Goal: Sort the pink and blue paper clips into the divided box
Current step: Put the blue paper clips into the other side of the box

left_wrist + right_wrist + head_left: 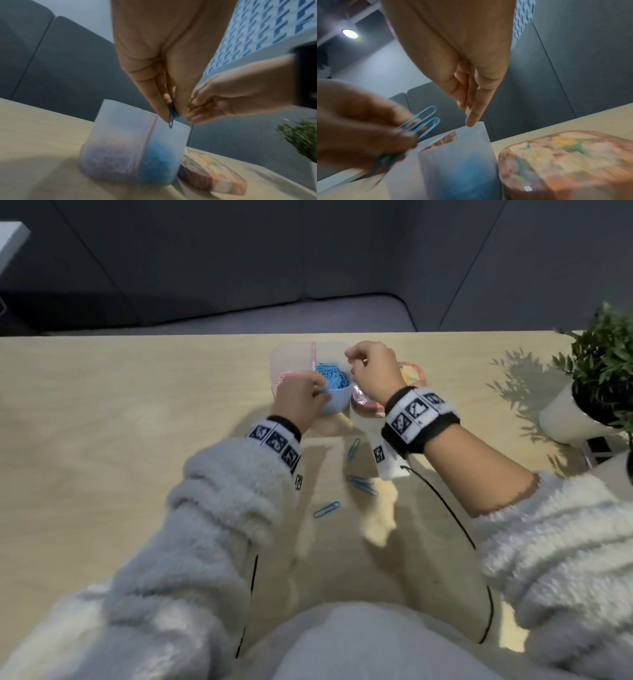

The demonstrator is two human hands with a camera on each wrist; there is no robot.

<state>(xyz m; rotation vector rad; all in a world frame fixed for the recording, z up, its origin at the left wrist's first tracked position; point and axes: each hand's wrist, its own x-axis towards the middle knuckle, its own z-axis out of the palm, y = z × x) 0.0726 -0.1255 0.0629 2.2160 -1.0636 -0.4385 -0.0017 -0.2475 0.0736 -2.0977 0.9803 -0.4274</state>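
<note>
pinching blue clips (423, 121) over the divided box (291, 354), left hand (301, 402); right hand (373, 371) fingers loosely curled.

potted plant (596, 371), floral lid (412, 373), wooden table (120, 405)

Dim, cool light; a bright patch on the table (376, 529) lies among hard arm shadows. A ceiling lamp (350, 33) glares in the right wrist view. Both wrist views show motion blur and wide-angle stretching at the edges.
</note>
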